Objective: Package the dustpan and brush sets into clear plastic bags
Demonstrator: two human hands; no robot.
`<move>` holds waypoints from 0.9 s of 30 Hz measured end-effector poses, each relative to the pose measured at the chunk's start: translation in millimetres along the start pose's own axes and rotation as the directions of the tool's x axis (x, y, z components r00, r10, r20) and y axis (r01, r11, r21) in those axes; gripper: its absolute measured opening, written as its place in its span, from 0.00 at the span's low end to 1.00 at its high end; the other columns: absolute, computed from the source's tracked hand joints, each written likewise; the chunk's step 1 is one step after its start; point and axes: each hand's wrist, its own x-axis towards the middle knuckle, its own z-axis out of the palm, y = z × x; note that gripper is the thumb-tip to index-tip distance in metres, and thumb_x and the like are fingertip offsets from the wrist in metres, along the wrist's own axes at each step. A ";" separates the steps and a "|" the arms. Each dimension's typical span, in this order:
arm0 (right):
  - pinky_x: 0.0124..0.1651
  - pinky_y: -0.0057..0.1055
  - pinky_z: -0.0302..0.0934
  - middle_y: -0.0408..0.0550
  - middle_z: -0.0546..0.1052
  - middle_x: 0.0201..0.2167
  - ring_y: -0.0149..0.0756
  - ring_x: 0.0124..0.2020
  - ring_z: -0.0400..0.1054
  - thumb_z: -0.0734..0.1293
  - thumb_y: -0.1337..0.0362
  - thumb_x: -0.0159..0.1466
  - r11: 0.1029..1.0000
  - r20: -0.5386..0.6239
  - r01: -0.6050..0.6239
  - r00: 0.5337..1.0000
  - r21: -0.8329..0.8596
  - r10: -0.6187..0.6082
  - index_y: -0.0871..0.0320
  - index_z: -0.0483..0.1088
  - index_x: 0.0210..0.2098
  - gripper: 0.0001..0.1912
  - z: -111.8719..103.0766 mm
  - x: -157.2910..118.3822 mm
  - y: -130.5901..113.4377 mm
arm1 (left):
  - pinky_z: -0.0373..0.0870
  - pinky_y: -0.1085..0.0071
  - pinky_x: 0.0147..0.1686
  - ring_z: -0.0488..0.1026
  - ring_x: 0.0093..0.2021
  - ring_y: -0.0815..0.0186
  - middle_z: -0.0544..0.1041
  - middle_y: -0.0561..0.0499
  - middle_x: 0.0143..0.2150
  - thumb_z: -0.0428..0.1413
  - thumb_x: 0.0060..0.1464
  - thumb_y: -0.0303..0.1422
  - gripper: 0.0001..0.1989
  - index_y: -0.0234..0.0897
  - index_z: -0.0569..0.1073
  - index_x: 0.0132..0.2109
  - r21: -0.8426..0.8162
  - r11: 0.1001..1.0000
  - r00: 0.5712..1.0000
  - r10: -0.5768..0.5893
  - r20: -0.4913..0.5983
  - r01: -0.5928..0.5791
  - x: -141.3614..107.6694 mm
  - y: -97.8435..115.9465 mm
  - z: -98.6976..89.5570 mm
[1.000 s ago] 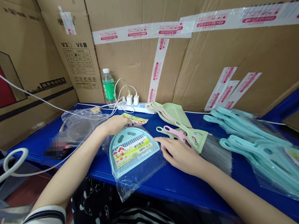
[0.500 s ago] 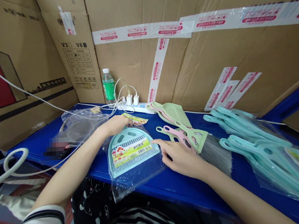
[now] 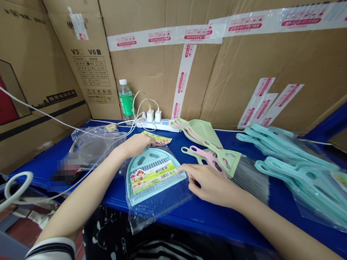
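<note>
A light-blue dustpan (image 3: 165, 188) lies on the blue table inside a clear plastic bag (image 3: 154, 212), a grey-bristled brush showing within it. Across its front sits a yellow-green printed label card (image 3: 148, 177). My left hand (image 3: 138, 144) is closed around the handle end at the top, which its fingers mostly hide. From the right, my right hand (image 3: 207, 182) reaches in, its index fingertip touching the right end of the card. Its thumb is apart and lower, near the dustpan's right corner; the remaining fingers are partly hidden.
Green and pink dustpans (image 3: 202, 130) and brushes (image 3: 248, 180) lie right of centre. Bagged light-blue sets (image 3: 307, 181) are piled at far right. Behind stand a power strip (image 3: 164, 125), a bottle (image 3: 126, 101) and cardboard boxes (image 3: 158, 68). Another printed card (image 3: 162, 139) and an empty-looking bag (image 3: 100, 139) lie nearby.
The label card has turned to lie flatter and shifted slightly left on the dustpan. My right index finger is a little more bent at its end; my left hand stays on the handle.
</note>
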 end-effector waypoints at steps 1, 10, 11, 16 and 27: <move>0.29 0.28 0.54 0.41 0.72 0.24 0.33 0.24 0.65 0.58 0.76 0.57 1.000 -0.001 -0.003 1.000 -0.001 0.003 0.58 0.69 0.46 0.20 -0.3 0.0 -0.4 | 0.64 0.72 0.35 0.74 0.36 0.64 0.79 0.49 0.35 0.48 0.45 0.15 0.19 0.36 0.77 0.38 -0.003 1.000 1.000 0.003 0.000 -0.003 0.0 0.1 0.0; 0.29 0.28 0.53 0.39 0.71 0.22 0.32 0.24 0.65 0.58 0.77 0.56 1.000 -0.007 0.014 1.000 -0.005 -0.014 0.56 0.66 0.37 0.14 0.6 -0.9 1.1 | 0.65 0.72 0.35 0.74 0.36 0.64 0.79 0.49 0.35 0.48 0.45 0.16 0.19 0.37 0.77 0.38 -0.008 1.000 0.999 0.028 -0.017 -0.028 -0.2 -1.2 2.0; 0.29 0.28 0.53 0.39 0.71 0.22 0.32 0.23 0.65 0.58 0.77 0.56 1.000 -0.008 0.012 1.000 -0.006 -0.012 0.56 0.66 0.37 0.13 0.7 -0.9 1.2 | 0.65 0.72 0.35 0.74 0.36 0.65 0.79 0.50 0.35 0.48 0.45 0.16 0.19 0.37 0.77 0.38 -0.004 1.000 0.999 0.031 -0.024 -0.031 -0.2 -1.5 2.2; 0.29 0.28 0.52 0.39 0.71 0.22 0.32 0.23 0.64 0.58 0.77 0.55 1.000 -0.001 0.001 1.000 0.000 -0.001 0.56 0.65 0.35 0.12 0.0 -0.5 0.6 | 0.64 0.73 0.34 0.74 0.35 0.65 0.79 0.50 0.35 0.48 0.44 0.16 0.19 0.37 0.77 0.38 0.013 0.999 0.999 0.032 -0.026 -0.032 -0.3 -1.5 2.0; 0.29 0.28 0.52 0.39 0.71 0.22 0.32 0.23 0.65 0.59 0.77 0.56 1.000 0.012 -0.007 1.000 -0.008 0.007 0.55 0.64 0.35 0.12 -0.9 -0.8 -0.2 | 0.64 0.73 0.35 0.74 0.36 0.65 0.79 0.50 0.35 0.47 0.44 0.15 0.20 0.37 0.77 0.37 0.020 0.999 0.999 0.032 -0.018 -0.032 -0.3 -0.6 1.0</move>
